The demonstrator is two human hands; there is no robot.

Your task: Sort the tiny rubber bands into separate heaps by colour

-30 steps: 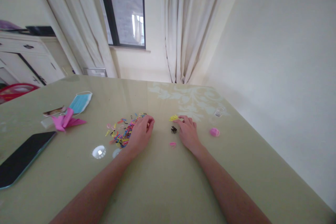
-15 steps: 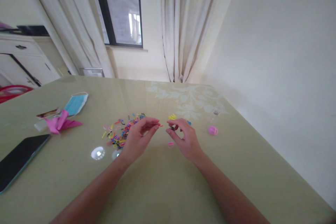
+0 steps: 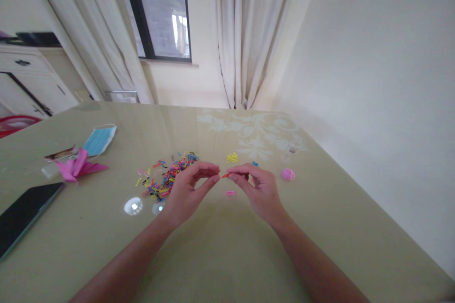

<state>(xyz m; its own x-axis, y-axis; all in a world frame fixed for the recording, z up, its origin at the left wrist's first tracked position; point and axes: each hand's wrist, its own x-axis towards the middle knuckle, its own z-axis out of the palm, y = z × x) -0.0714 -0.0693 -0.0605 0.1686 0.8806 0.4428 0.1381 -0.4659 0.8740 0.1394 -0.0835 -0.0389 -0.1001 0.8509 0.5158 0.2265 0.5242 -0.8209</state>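
My left hand (image 3: 188, 191) and my right hand (image 3: 258, 189) are raised a little above the green table (image 3: 220, 255), fingertips almost meeting. A tiny red rubber band (image 3: 224, 175) sits between them; my right thumb and forefinger pinch it, and my left fingertips are closed right beside it. To the left lies a heap of small coloured rubber bands (image 3: 167, 177). A little yellow pile (image 3: 232, 157) lies beyond my hands, a small pink pile (image 3: 230, 194) just below them, and a few blue bands (image 3: 254, 164) behind my right fingers.
A pink round piece (image 3: 288, 174) and a small clear cup (image 3: 293, 148) lie to the right. On the left are a blue face mask (image 3: 98, 139), pink folded paper (image 3: 78, 167) and a dark phone (image 3: 24, 213). Curtains and a window stand behind the table.
Both hands rose from the table, the left off the coloured heap, the right off the small piles. They came together, and the red band passed from my left fingertips to the right pinch.
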